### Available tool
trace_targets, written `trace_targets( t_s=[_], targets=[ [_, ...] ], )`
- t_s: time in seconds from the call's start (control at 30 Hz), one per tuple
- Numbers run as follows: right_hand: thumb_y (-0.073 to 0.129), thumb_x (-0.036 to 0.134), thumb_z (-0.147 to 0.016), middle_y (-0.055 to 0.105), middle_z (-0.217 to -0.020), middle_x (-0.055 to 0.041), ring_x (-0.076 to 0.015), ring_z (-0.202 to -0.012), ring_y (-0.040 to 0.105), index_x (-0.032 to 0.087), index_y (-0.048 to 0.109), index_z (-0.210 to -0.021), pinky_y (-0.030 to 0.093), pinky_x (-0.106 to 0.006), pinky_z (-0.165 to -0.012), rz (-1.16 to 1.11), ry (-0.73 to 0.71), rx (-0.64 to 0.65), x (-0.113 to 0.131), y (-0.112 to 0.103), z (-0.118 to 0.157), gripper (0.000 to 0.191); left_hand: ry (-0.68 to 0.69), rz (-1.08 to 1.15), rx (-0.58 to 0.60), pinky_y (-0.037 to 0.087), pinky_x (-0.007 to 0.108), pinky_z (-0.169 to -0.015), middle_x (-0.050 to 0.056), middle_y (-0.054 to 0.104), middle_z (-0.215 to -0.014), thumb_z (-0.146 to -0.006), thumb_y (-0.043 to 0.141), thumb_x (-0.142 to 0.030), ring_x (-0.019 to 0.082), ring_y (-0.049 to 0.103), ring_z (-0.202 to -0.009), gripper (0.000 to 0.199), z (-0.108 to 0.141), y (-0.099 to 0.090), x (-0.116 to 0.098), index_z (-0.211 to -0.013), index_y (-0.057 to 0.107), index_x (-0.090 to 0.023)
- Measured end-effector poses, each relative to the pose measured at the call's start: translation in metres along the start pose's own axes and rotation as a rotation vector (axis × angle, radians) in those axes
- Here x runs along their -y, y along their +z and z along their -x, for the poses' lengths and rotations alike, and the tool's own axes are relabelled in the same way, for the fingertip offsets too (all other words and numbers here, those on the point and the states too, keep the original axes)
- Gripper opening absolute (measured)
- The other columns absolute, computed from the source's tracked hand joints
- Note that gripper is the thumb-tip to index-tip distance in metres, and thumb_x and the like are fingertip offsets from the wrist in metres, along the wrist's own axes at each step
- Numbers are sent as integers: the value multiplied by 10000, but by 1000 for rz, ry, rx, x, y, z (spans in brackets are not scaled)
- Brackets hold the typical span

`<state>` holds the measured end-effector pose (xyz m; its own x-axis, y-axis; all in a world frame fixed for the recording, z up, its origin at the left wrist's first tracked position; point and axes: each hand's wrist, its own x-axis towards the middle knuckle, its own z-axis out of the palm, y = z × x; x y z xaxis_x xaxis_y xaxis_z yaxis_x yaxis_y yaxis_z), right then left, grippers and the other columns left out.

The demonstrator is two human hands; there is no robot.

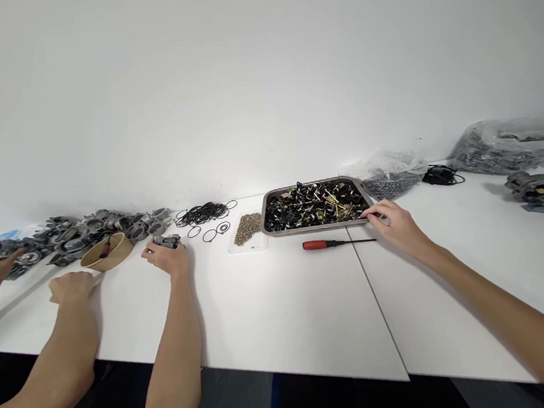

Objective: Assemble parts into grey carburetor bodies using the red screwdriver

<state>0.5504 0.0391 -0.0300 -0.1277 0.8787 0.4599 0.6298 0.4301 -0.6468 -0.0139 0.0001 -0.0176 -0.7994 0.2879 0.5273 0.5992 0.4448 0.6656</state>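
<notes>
Left hand (166, 256) clamping grey casting (167, 241), grip wrapped around it, over white tabletop (281, 305). Right hand (392, 220) reaching metal tray (312, 228)'s near right corner, its grip close together; cannot tell whether pinching anything. Work seemingly midway: tray holding many loose parts (308, 207), screwdriver (322, 245) lying unheld, casting pile (95, 226) lying left; one assembly (540, 193) resting far right, perhaps finished.

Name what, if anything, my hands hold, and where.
Left hand: a grey metal part, gripped by its near side. Right hand: at the tray, near right corner; any hold cannot be told.
</notes>
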Motion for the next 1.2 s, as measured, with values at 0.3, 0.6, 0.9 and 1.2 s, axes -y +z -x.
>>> trace_targets(
  t_s=[0.3, 0.6, 0.9, 1.2],
  targets=[
    [478, 334, -861, 639, -997, -79, -266, -978, 591, 207, 702, -874, 443, -417, -886, -30, -3, 6, -1, -1, 1, 258, 14, 251, 18, 373, 580, -1111, 211, 356, -1343, -604, 755, -79, 353, 482, -1228, 762, 7, -13, -32, -1285, 412, -102],
    [482, 311, -881, 639, -990, -74, -255, -982, 591, 205, 703, -879, 439, -402, -894, -39, -15, -9, 2, -1, 0, 246, 284, 737, 797, 601, 397, -815, 92, 655, -1098, -507, 896, -316, 259, 665, -978, 736, 84, -45, -135, -1154, 568, -190],
    [476, 284, -885, 636, -967, -70, -244, -970, 592, 205, 691, -866, 435, -396, -905, -28, -22, -20, 3, -1, -1, 229, 326, 1006, 1915, 526, 343, -927, 125, 604, -1269, -490, 913, -106, 256, 616, -1109, 775, 232, -74, -162, -1179, 570, -196],
    [482, 294, -896, 635, -981, -78, -244, -967, 588, 197, 697, -889, 445, -384, -872, -26, -33, -1, 3, -3, -2, 236, 574, 664, 1671, 516, 356, -925, 83, 589, -1233, -659, 844, -271, 225, 575, -1104, 659, 215, -57, -156, -1232, 519, -253]
  ],
)
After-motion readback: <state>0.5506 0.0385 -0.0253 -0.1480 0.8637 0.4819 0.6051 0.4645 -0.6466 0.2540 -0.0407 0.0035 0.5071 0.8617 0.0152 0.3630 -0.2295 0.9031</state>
